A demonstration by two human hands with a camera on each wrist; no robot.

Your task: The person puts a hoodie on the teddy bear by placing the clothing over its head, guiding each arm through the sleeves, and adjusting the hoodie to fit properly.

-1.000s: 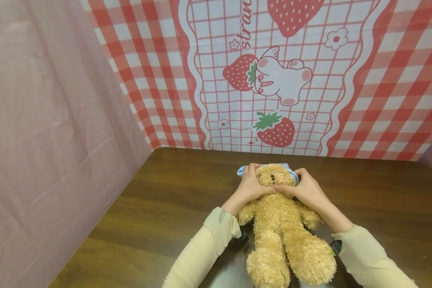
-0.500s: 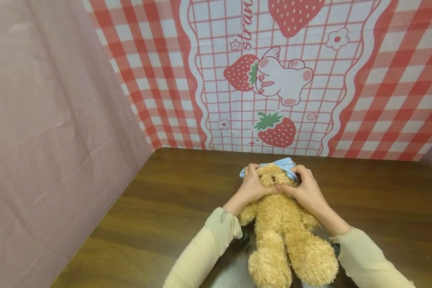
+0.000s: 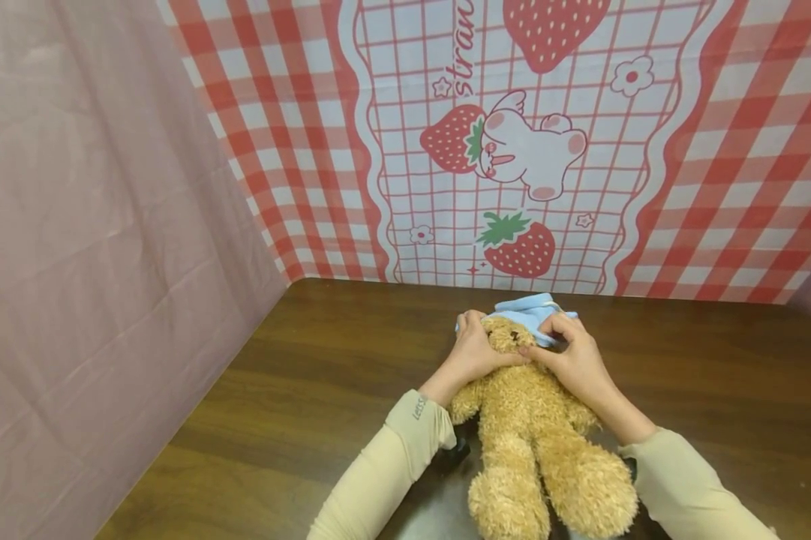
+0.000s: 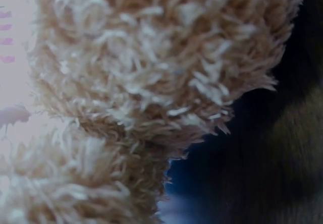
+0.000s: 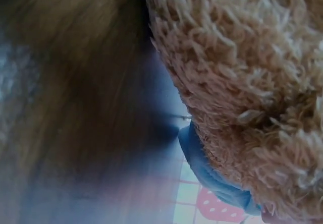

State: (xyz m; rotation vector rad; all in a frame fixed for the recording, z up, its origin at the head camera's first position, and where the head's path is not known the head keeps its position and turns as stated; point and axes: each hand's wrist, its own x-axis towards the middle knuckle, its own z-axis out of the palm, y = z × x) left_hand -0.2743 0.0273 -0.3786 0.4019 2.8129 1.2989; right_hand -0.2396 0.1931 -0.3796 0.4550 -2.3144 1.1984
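Observation:
A tan plush teddy bear (image 3: 518, 405) lies face up on the table, feet toward me. A light blue piece of cloth (image 3: 528, 310) sits bunched over the top of its head and spreads past the right side. My left hand (image 3: 470, 351) grips the left side of the bear's head, thumb across the chin. At the head's right side, my right hand (image 3: 579, 361) pinches the cloth's edge, its thumb at the muzzle. Curly fur (image 4: 151, 57) fills most of the left wrist view. In the right wrist view, blue fabric (image 5: 217, 178) shows beyond the bear's fur (image 5: 252, 72).
The dark brown wooden table (image 3: 324, 390) extends to both sides of the bear. Behind it hangs a red-and-white checked strawberry cloth (image 3: 419, 195). A pink curtain (image 3: 108, 225) closes off the left side.
The blue cloth has risen higher above the bear's head and spread to the right. More of it now covers the head's upper right. My right fingers have shifted slightly with it; my left hand stays.

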